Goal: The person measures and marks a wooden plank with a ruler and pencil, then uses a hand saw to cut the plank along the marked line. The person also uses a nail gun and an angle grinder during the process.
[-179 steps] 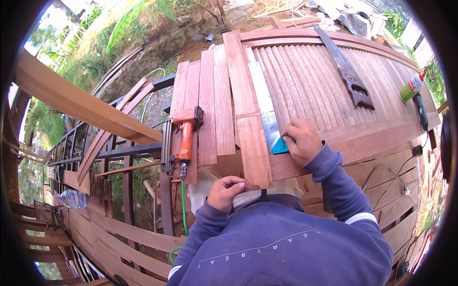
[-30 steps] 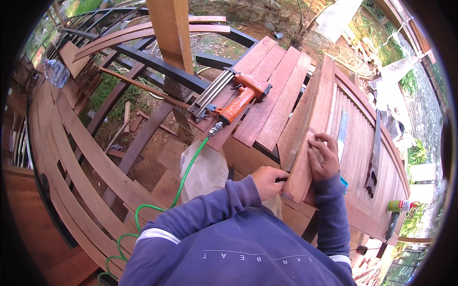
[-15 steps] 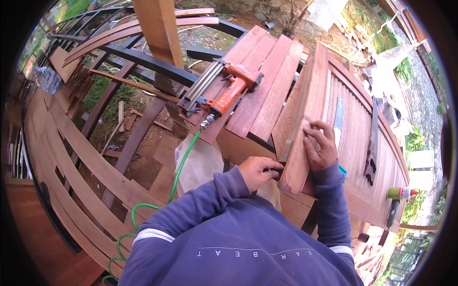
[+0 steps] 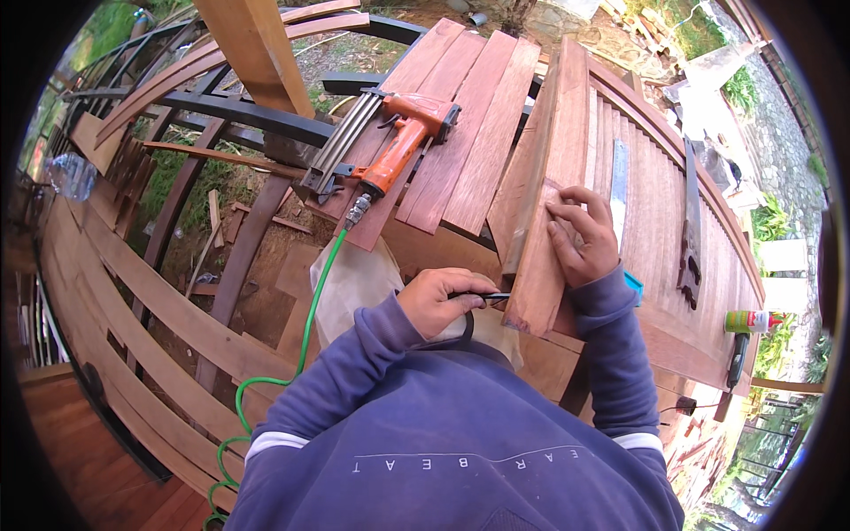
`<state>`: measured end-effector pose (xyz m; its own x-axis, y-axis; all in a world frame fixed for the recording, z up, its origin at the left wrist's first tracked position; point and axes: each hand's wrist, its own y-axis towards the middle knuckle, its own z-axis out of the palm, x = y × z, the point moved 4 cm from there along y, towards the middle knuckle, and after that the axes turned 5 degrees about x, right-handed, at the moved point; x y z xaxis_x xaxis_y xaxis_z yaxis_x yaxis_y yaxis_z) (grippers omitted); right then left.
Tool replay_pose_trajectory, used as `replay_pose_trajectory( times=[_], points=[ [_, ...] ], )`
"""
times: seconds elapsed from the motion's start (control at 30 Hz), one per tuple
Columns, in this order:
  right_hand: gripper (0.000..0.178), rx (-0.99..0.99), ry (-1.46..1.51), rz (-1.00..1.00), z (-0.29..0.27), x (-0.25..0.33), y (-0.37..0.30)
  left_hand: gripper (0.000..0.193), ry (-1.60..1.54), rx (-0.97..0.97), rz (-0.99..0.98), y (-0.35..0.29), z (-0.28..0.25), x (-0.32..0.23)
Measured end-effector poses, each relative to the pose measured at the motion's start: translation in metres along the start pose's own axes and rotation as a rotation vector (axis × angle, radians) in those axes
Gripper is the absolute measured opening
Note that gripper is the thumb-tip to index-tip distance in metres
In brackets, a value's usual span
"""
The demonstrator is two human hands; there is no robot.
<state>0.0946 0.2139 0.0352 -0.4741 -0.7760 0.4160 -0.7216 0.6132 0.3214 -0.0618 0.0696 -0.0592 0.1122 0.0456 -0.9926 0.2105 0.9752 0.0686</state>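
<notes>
My left hand (image 4: 440,299) is closed around a thin black pencil-like tool (image 4: 489,298). The tip of this tool points right and meets the near end of a reddish wooden plank (image 4: 534,292). On the plank's upper face rests my right hand (image 4: 584,237), fingers bent and apart, thumb and fingertips against the wood. I see nothing gripped in it. An orange nail gun (image 4: 409,142) with a green air hose (image 4: 320,301) lies left of the plank, on several loose reddish boards (image 4: 482,159).
Right of the plank, a slatted wooden panel (image 4: 660,292) carries a metal ruler (image 4: 619,190), a handsaw (image 4: 690,230) and a green-and-red bottle (image 4: 748,321). A wooden post (image 4: 257,53) rises at the upper left. Curved slats (image 4: 168,292) and dark metal framing (image 4: 239,111) spread left.
The view has shifted slightly, moving the scene up and left. My left hand has drawn left from the plank's end, and the black tool now shows. My right hand stays on the plank.
</notes>
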Motion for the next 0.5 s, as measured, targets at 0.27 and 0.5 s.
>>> replay_pose_trajectory(
  times=[0.27, 0.5],
  points=[
    [0.022, -0.007, -0.063, -0.040, 0.000, 0.003, 0.001, 0.022, 0.021, 0.008, -0.037, -0.012, -0.004, 0.005],
    [0.026, 0.029, -0.142, -0.079, -0.004, 0.012, 0.003, 0.021, 0.006, 0.000, 0.002, -0.012, -0.004, 0.002]
  ],
)
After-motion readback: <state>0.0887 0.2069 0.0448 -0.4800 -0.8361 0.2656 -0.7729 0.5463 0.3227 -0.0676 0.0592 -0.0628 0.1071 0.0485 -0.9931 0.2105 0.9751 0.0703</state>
